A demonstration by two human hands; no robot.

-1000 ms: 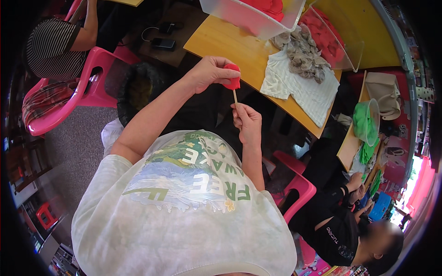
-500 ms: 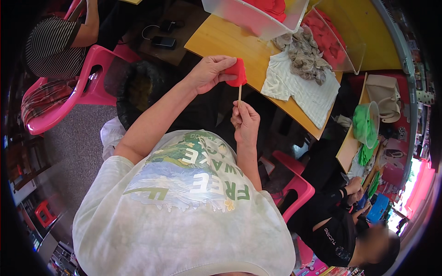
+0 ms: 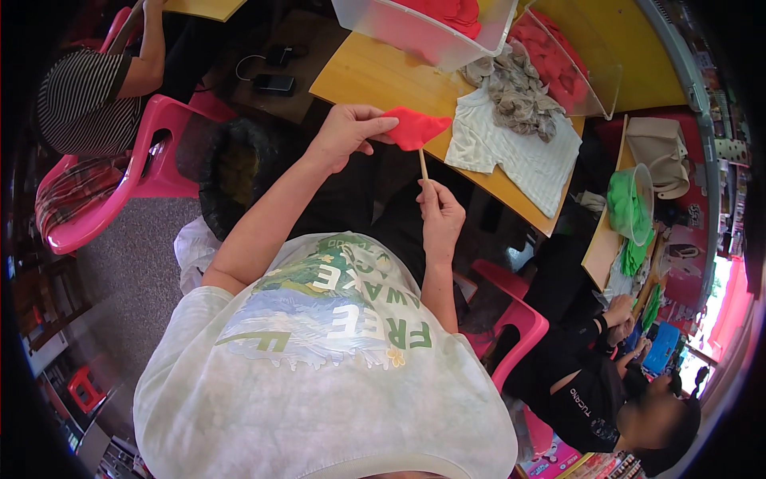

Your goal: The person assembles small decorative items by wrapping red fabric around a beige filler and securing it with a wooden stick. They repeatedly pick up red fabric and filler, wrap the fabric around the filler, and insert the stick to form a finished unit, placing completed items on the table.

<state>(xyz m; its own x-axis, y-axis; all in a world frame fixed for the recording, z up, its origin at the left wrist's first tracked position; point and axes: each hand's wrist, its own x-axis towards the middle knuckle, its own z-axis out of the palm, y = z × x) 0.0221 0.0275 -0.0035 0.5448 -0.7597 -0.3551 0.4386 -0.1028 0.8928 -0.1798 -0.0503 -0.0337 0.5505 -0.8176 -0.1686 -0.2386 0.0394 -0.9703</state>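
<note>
A small piece of red fabric (image 3: 416, 130) is pinched at its left edge between the thumb and fingers of my left hand (image 3: 349, 136). It spreads out to a point on the right. From below, a thin wooden stick (image 3: 424, 165) runs up to the fabric, its upper end hidden behind or inside the cloth. My right hand (image 3: 441, 214) grips the lower part of that stick, fingers curled round it. Both hands are held in front of my body, near the edge of the wooden table (image 3: 363, 76).
On the table are a clear bin (image 3: 447, 48) of red pieces, a crumpled grey-brown cloth (image 3: 523, 92) and a white shirt (image 3: 511, 148). A black-lined bin (image 3: 219, 203) stands left, by a pink chair (image 3: 163, 144). To the right, a person (image 3: 574, 395) sits near a tub of green pieces (image 3: 630, 203).
The red fabric has spread wider, its free end now pointing right. My left hand has shifted slightly left and my right hand slightly right, still holding the stick.
</note>
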